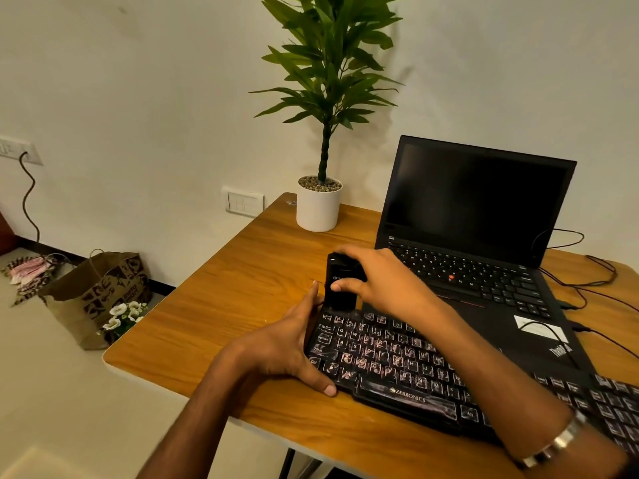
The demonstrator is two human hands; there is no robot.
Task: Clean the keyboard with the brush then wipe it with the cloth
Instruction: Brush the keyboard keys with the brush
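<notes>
A black Zebronics keyboard (397, 368) with dusty, whitish keys lies across the front of the wooden table (242, 288). My left hand (294, 344) grips the keyboard's left end, thumb on its front edge, fingers along the side. My right hand (377, 281) holds a black brush (342, 285) upright, its lower end touching the keyboard's top-left corner keys. No cloth is in view.
An open black laptop (484, 219) stands behind the keyboard, with cables (594, 278) trailing to the right. A white pot with a green plant (318, 205) sits at the table's back edge. A paper bag (96, 292) and white flowers (124, 314) are on the floor to the left.
</notes>
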